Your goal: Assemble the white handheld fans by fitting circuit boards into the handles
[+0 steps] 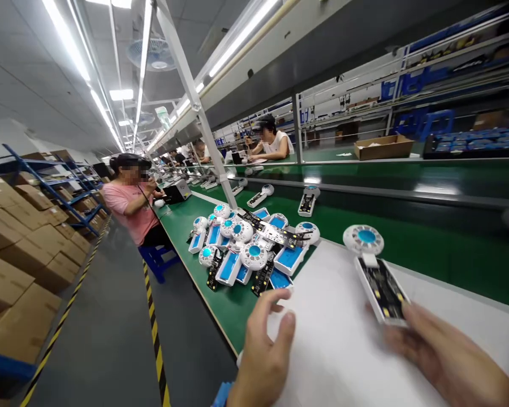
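My right hand [441, 353] grips the near end of a white handheld fan unit [377, 271] with a round blue-centred head and an exposed black circuit board; the unit lies on a white mat [343, 350]. My left hand [265, 353] hovers over the mat's left edge with its fingers loosely curled and apart, holding nothing. Just beyond my left hand lies a pile of the same fan units [250, 249], white and blue, some with black boards showing.
The green workbench [428, 249] runs away along a conveyor carrying single units [307, 200]. A person in pink [131, 203] sits at the bench to the left; others work farther back. Cardboard boxes [21, 254] stack at the left beside the hazard-striped aisle. An open carton [384, 147] sits on the far shelf.
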